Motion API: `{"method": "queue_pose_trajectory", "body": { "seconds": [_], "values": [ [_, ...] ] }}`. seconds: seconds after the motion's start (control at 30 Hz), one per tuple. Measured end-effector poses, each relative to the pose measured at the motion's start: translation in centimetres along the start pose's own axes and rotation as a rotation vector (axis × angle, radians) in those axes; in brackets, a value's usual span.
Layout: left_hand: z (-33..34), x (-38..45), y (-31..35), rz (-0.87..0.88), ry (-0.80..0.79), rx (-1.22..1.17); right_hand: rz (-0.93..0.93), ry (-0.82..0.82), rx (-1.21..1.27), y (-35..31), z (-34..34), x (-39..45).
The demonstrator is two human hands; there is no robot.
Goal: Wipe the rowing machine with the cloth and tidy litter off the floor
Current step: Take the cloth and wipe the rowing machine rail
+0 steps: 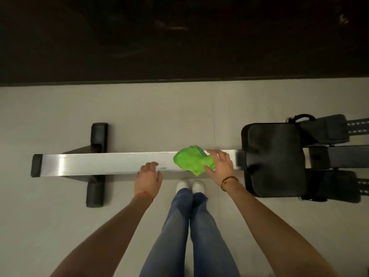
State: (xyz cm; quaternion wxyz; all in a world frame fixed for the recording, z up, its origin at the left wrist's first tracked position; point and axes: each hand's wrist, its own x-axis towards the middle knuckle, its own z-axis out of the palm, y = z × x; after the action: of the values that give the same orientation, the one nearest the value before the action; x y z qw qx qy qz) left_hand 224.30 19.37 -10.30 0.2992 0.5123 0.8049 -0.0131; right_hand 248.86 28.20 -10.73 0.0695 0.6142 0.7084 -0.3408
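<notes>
Cloth (191, 161), bright green and crumpled, lies on the rail (103, 163) of the rowing machine (271, 158), right of the rail's middle and just left of the seat (273, 156). It spans the rail from the far edge to the near edge, and one corner hangs over the near edge.

The right hand (219, 166) is spread wide, fingers (212, 151) splayed and only slightly curled. The thumb lies on the near corner of the cloth and the palm sits against its right side, with the far fingers reaching past the cloth over the bare metal. The hand is not closed round the cloth; whether it presses down or only rests there cannot be told. A gold bracelet (229, 181) circles that wrist.

The left hand (148, 177) is loosely open and holds nothing. Its fingertips curl onto the near edge of the rail, left of the cloth and apart from it. A thin red thread (143, 193) is tied at that wrist.

The rail runs left to right across the pale floor (60, 226). A black cap (36, 165) closes its left end, and a black foot bar (96, 164) crosses under it near that end. The black padded seat sits on the rail at the right, with dark footplates (327, 130) and straps beyond it.

Between the arms, legs in blue jeans (189, 226) end in white shoes (190, 186), toes just short of the rail. The far floor is dark.
</notes>
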Motion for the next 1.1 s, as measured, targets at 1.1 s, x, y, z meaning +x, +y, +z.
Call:
{"method": "queue_pose_trajectory", "body": {
  "seconds": [1.1],
  "values": [
    [-4.4, -12.1, -2.8, -0.368, -0.01, -0.563, 0.263, 0.016, 0.323, 0.1, -7.0, -12.0]
  ]
}}
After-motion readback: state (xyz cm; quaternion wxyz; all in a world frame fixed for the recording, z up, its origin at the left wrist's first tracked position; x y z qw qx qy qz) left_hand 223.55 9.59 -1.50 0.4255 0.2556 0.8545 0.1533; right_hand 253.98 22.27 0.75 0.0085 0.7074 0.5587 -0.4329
